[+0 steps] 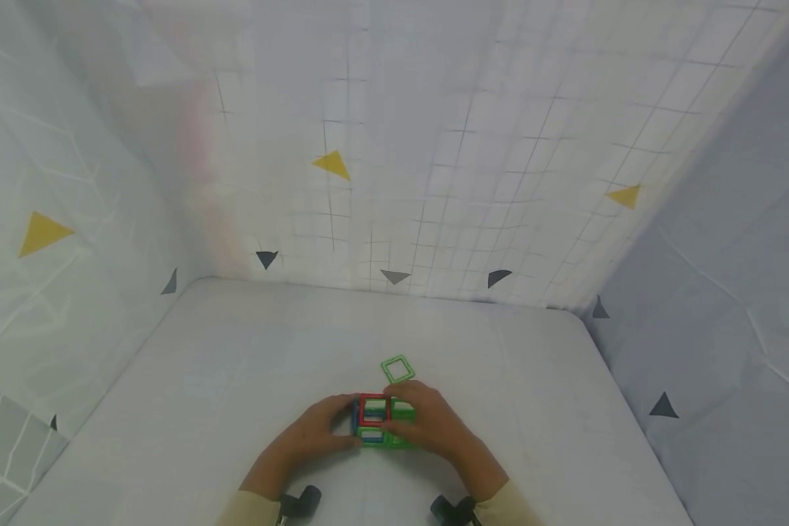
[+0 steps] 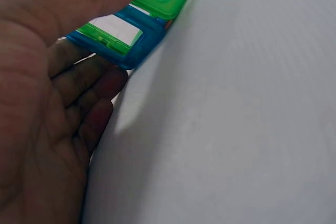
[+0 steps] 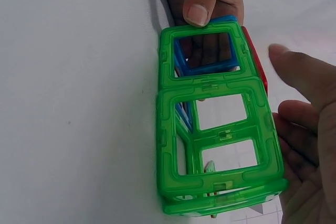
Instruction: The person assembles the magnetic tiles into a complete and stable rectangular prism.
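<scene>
Both hands flanked the tile block [image 1: 380, 421] on the table [image 1: 237, 380]. Left hand [image 1: 315, 429] pinched its end, thumb above, fingers beneath. Right hand [image 1: 434, 424] cupped its side, fingers curled.

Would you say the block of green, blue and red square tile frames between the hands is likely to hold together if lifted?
The tile block looks light, being hollow frames. Its seams may part under a squeeze, so both hands bracing it seems wise. Flat sides suggest it will slide, not roll, on the table.

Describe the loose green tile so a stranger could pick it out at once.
Start at the white table and find the two hands, left hand and right hand, around the coloured tile block. Just beyond it lies a green square frame, flat, alone and untouched, unlike the tiles joined in the block.
</scene>
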Demonstrator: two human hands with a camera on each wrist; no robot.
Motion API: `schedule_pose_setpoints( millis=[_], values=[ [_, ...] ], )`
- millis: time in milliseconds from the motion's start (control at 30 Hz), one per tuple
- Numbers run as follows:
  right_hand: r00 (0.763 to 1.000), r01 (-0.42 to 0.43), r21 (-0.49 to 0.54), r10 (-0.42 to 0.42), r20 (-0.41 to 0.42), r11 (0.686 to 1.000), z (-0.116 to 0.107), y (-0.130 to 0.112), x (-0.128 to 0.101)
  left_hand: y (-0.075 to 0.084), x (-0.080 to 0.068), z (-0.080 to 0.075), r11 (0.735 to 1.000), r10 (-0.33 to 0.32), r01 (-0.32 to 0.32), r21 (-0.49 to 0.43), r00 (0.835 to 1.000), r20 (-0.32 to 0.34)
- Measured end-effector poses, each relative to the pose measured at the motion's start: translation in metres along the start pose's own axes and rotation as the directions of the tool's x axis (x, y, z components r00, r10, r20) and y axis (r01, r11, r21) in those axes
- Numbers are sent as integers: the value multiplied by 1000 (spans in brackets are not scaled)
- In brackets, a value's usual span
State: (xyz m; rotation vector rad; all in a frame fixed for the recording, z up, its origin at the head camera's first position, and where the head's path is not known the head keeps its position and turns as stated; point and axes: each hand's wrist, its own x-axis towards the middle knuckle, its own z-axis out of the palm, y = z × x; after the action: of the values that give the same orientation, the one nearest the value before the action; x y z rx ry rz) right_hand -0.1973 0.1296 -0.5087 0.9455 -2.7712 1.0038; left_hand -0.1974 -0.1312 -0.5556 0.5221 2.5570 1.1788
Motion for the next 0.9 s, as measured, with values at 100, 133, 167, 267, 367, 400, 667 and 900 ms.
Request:
schedule_pose_setpoints(
  millis=[100,133,167,267,367,400,667,900],
  values=[
    [1000,-8,-11,8,-25,1000,-1,0,2,-1,0,0,1000,-11,11,4,1000,-2],
    [999,-13,-14,12,-34,1000,-2,1,2,-1,0,1,1000,-14,14,6,1000,-3],
    [999,-22,-24,21,-39,999,-2,1,3,-1,0,1,1000,-18,18,7,1000,-3],
    [997,-65,-33,64,-34,997,-3,4,7,-1,1,1,1000,-20,20,4,1000,-5],
    [995,-98,-34,97,-24,995,-5,6,11,-1,1,0,1000,-18,18,1,1000,-2],
    [994,-103,-31,103,-24,994,-6,7,12,-1,0,-1,1000,-16,16,2,1000,-2],
    [985,-171,-34,169,-43,985,-15,13,21,2,-2,-2,1000,-27,27,-12,1000,6],
    [982,-186,-46,184,-44,981,-22,17,28,0,-1,0,999,-32,32,12,999,6]
  ],
)
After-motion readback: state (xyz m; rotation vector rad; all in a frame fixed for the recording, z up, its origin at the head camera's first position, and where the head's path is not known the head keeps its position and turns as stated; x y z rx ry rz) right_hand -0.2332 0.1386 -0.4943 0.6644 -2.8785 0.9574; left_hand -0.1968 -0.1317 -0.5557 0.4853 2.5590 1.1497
